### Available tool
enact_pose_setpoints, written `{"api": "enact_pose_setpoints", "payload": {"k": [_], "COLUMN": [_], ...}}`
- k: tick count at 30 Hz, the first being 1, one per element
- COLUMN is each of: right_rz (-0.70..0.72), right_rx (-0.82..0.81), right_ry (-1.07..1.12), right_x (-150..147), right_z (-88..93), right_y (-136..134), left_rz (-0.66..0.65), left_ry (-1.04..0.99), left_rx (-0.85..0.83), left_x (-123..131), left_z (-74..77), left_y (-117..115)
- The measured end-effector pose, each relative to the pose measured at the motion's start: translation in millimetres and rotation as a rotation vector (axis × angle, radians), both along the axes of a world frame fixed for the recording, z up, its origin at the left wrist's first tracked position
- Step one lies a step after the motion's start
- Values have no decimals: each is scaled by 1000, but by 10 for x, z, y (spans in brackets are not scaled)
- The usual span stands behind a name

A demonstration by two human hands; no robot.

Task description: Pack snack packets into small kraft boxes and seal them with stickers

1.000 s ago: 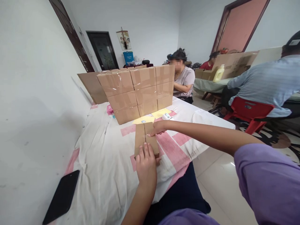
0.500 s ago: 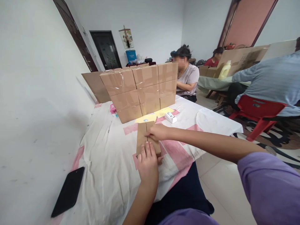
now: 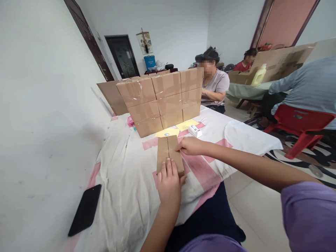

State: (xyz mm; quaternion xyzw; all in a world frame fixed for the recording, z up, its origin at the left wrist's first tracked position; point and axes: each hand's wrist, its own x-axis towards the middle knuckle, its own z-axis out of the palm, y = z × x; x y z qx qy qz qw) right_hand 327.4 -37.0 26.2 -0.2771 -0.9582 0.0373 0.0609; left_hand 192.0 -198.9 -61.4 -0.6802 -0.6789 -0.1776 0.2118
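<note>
A small closed cardboard box (image 3: 162,154) lies on the cloth-covered table in front of me, a dark seam running lengthwise along its top. My left hand (image 3: 169,180) grips its near end, fingers laid across the top over the seam and thumb at the near right corner. At the box's right long edge is my right hand (image 3: 190,145), its fingers curled closed and the tips touching the edge. Whether anything is pinched in those fingers is hidden. Just beyond the box lie a yellow sheet (image 3: 168,132) and a small white tape dispenser (image 3: 195,131).
A taped stack of cardboard boxes (image 3: 169,101) stands across the table's far side. On the left, near the wall, rests a black phone (image 3: 85,210). One person (image 3: 216,85) sits behind the stack; another sits on a red chair (image 3: 301,120) at right.
My right hand has moved from the middle seam of the box to its right edge. The left hand keeps its place on the near end. The view has shifted slightly.
</note>
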Motion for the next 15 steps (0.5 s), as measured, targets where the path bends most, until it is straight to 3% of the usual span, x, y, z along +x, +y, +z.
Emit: {"api": "enact_pose_setpoints", "payload": {"k": [8, 15], "right_rz": [-55, 31], "right_rx": [-10, -49], "right_ry": [51, 66], "right_x": [161, 135], "right_z": [-66, -132], "right_y": [-44, 11], "left_rz": [-20, -45], "left_ry": [-17, -68], "left_rx": [33, 44], "left_x": [-11, 1], "left_z": [-43, -84], "left_y": [16, 7]}}
